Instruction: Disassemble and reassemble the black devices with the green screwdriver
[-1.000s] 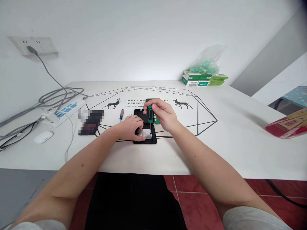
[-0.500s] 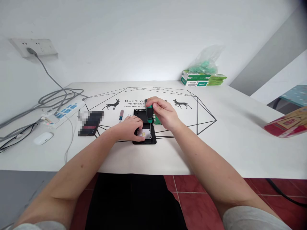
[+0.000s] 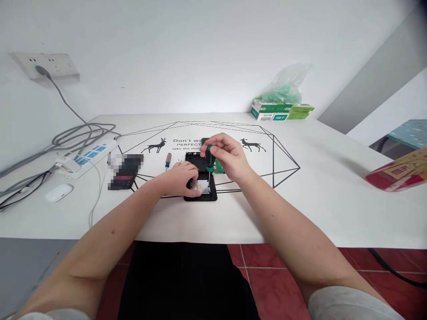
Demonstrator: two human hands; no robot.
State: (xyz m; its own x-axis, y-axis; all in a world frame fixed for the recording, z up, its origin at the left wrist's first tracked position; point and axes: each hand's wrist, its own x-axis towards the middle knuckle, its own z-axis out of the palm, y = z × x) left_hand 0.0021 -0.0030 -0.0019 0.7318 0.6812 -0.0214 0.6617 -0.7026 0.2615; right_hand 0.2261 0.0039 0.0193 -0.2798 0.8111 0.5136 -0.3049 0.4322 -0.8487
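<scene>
In front of me a small black plastic casing (image 3: 200, 197) with a silvery plate (image 3: 204, 184) inside lies on the table. My left hand (image 3: 180, 179) grips its left side, thumb at the plate's near edge and fingers at the far end. My right hand (image 3: 231, 158) pinches a green-and-black screwdriver (image 3: 210, 162), held nearly upright. The screwdriver's tip reaches down to the plate's right edge; whether a screw is under it is too small to tell. Behind the casing lies another black plastic piece (image 3: 196, 162), and a green circuit board (image 3: 219, 166) sits partly behind my right hand.
A second screwdriver (image 3: 168, 161) lies left of the casing. Farther left are a pixelated dark item (image 3: 128, 171), a white earbud case (image 3: 59, 193), a power strip (image 3: 91, 156) and coiled cables (image 3: 83, 133). Green-white boxes (image 3: 271, 110) stand at the back, a red package (image 3: 396, 173) at right.
The fingers of my right hand have loosened and shifted on the screwdriver's handle, which leans a little differently. My left hand stays in place on the casing.
</scene>
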